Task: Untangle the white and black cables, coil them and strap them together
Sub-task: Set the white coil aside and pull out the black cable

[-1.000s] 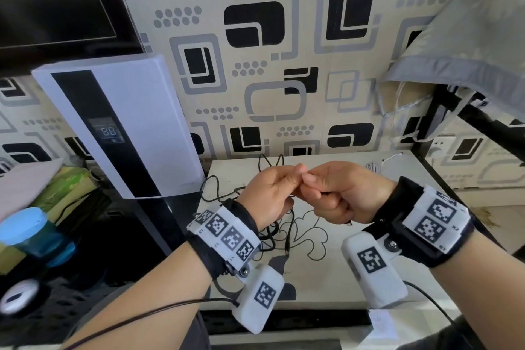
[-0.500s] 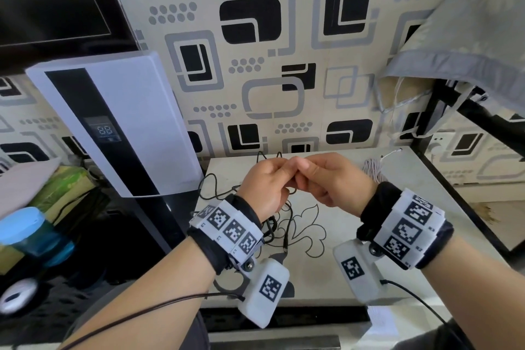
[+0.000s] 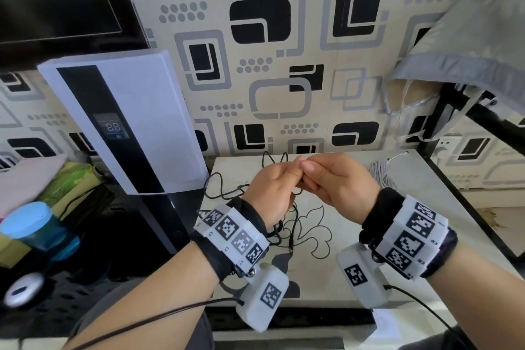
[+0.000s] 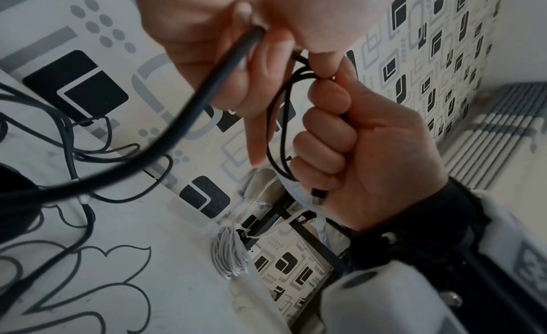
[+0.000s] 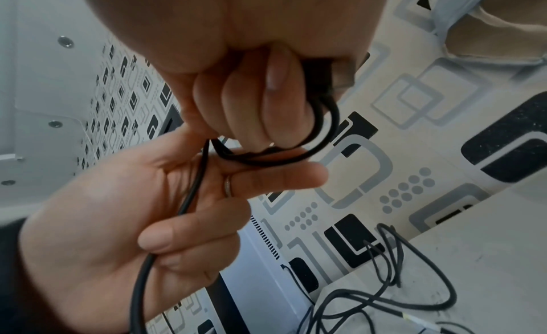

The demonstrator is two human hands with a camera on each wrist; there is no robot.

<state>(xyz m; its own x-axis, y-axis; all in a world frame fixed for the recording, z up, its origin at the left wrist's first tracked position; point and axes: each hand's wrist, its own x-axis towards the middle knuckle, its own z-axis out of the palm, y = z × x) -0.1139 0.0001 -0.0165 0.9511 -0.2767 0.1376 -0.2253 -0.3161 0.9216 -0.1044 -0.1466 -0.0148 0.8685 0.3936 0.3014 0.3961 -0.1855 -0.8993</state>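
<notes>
Both hands meet above the table (image 3: 377, 239). My right hand (image 3: 321, 176) is a fist around small loops of the black cable (image 4: 275, 133), whose plug end pokes out under the little finger. My left hand (image 3: 284, 176) pinches the same cable right beside those loops (image 5: 325, 133), and the cable runs down across its palm. The rest of the black cable (image 3: 224, 192) lies in loose tangles on the table's left part. The white cable (image 3: 382, 176) lies as a coiled bundle at the table's back right, also in the left wrist view (image 4: 229, 254), apart from both hands.
A white appliance with a black stripe (image 3: 122, 122) leans at the table's left edge. A blue-lidded container (image 3: 34, 224) and clutter sit lower left. A grey cloth (image 3: 468, 51) hangs over a black rack at right. The patterned wall stands close behind.
Both hands stay joined on the black cable and have drifted slightly left and away from me. The white bundle has not moved.
</notes>
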